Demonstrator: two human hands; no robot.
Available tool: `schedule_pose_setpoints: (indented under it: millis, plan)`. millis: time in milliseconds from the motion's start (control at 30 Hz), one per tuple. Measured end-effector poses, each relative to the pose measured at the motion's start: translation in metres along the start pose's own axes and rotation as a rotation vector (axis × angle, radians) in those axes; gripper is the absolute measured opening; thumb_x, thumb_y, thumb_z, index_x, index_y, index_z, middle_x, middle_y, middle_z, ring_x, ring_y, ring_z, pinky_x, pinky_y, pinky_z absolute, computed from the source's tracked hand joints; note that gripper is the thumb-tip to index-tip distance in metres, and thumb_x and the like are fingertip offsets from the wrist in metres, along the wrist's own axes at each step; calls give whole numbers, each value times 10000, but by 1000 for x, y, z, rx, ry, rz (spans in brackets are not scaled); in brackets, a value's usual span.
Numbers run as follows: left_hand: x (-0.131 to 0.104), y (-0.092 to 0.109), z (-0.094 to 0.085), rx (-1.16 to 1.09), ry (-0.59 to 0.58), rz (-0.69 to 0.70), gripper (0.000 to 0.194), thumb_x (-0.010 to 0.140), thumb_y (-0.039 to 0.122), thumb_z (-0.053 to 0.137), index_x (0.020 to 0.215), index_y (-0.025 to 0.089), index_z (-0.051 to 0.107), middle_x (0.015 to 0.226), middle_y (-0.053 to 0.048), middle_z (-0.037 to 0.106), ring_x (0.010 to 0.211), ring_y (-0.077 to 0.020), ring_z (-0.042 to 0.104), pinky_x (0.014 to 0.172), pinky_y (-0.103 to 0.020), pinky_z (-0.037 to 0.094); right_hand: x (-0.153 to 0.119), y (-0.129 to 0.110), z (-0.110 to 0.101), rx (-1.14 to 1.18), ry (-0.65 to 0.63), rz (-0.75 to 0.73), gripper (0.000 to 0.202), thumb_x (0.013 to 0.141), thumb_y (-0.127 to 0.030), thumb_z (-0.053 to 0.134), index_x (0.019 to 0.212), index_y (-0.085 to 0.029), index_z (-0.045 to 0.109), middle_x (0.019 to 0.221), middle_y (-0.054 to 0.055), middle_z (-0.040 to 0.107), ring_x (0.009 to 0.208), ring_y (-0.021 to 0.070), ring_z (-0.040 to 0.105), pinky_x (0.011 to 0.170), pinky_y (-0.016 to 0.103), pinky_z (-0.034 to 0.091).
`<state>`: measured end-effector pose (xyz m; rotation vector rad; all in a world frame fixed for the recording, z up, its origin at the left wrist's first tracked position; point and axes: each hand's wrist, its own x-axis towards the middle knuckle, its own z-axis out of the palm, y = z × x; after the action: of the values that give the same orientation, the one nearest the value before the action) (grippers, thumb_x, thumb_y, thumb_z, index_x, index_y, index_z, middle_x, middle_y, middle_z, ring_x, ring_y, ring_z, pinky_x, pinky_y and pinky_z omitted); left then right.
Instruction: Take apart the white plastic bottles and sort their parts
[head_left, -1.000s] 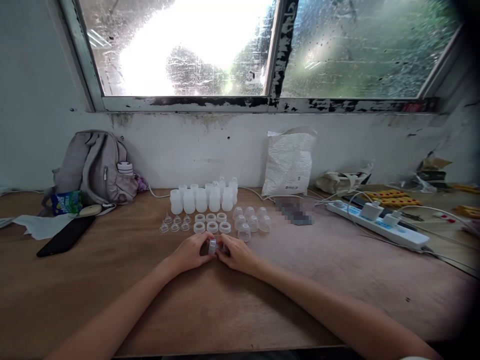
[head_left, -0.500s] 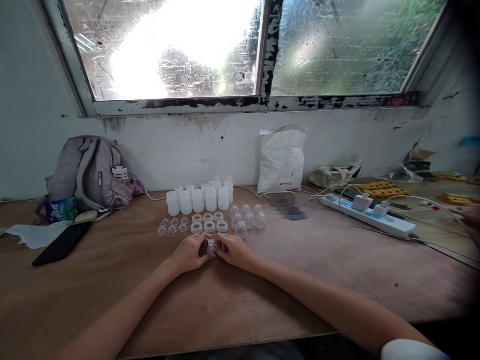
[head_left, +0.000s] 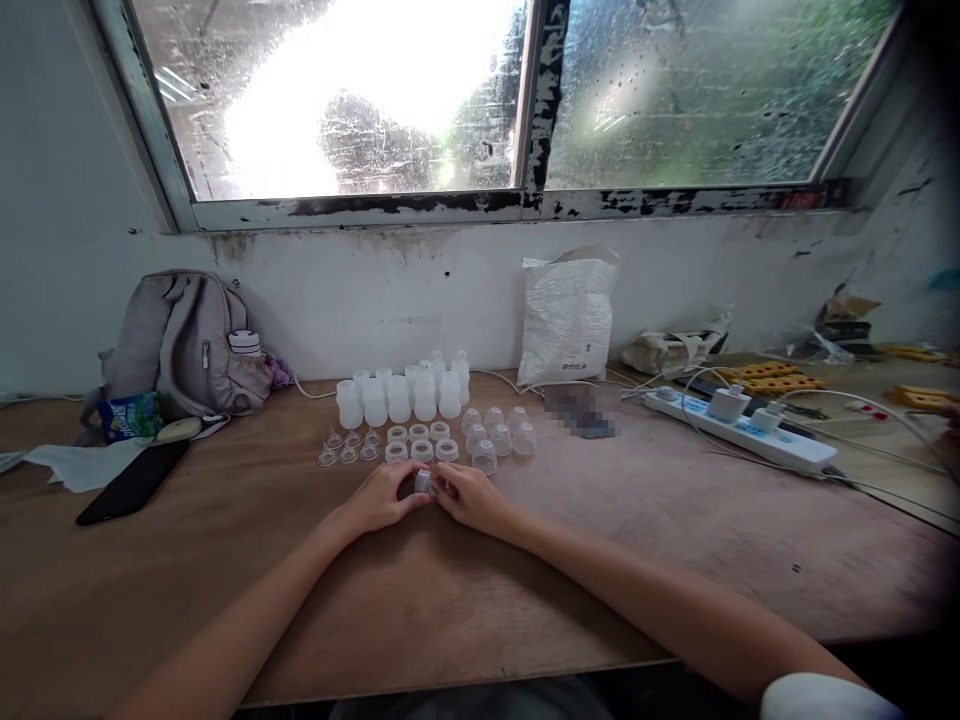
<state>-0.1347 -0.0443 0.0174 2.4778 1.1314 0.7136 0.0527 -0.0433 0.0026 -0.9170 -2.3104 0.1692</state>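
Note:
My left hand curls its thumb and fingers around a small ridged, translucent bottle collar, held on its side. From the other side, my right hand pinches at the collar's opening; whatever its fingertips grip is hidden. Just beyond my hands, several matching collars lie in two rows. To their left are clear bottle nipples, and to their right clear dome caps. Behind them stand frosted small bottles in rows, a few at the back with tops fitted.
A grey backpack, black phone and white tissue lie at left. A white plastic bag leans on the wall. At right are a power strip with cables and yellow parts. The table's front edge is near me.
The collar has tilted a little between my hands, which stay in nearly the same place. The view has shifted slightly. Another person's hand at the far right edge is no longer clearly visible.

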Motion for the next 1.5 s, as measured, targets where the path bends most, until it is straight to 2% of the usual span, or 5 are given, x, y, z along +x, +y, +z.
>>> schedule_pose_setpoints:
  millis: [300, 533, 1000, 1300, 1500]
  plan:
    - [1, -7, 1, -33, 37, 17, 358, 785, 430, 470, 1035, 182, 530, 1015, -67, 563, 939, -191, 501, 850, -292, 375, 2, 3, 0, 179, 94, 91, 52, 746, -171, 476, 789, -193, 458, 629, -24, 509, 516, 90, 451, 499, 185, 362]
    - [0, -11, -1, 27, 43, -25, 389, 732, 499, 505, 987, 206, 534, 1008, -53, 548, 949, -203, 494, 857, -309, 377, 5, 6, -2, 327, 224, 199, 123, 756, -244, 506, 853, -187, 453, 777, 4, 534, 544, 82, 494, 506, 197, 418]
    - [-7, -31, -19, 324, 44, -206, 447, 680, 562, 520, 941, 203, 468, 914, -35, 566, 830, -221, 541, 749, -373, 376, 5, 8, 0, 292, 226, 163, 156, 740, -184, 530, 891, -183, 491, 830, 16, 541, 562, 77, 508, 522, 200, 440]
    - [-6, -5, -10, 359, 178, 139, 347, 785, 392, 493, 1077, 217, 429, 1057, -53, 535, 1004, -220, 482, 855, -364, 356, 3, 10, 2, 321, 182, 61, 192, 771, -177, 498, 951, -211, 557, 866, 25, 501, 610, 78, 533, 543, 196, 480]
    - [-5, 10, 10, 120, 228, 115, 235, 797, 270, 487, 1021, 199, 476, 955, -49, 546, 875, -174, 521, 785, -303, 424, 0, 7, 3, 314, 120, -63, 257, 769, -128, 469, 997, -224, 539, 917, 29, 512, 659, 86, 544, 634, 224, 489]
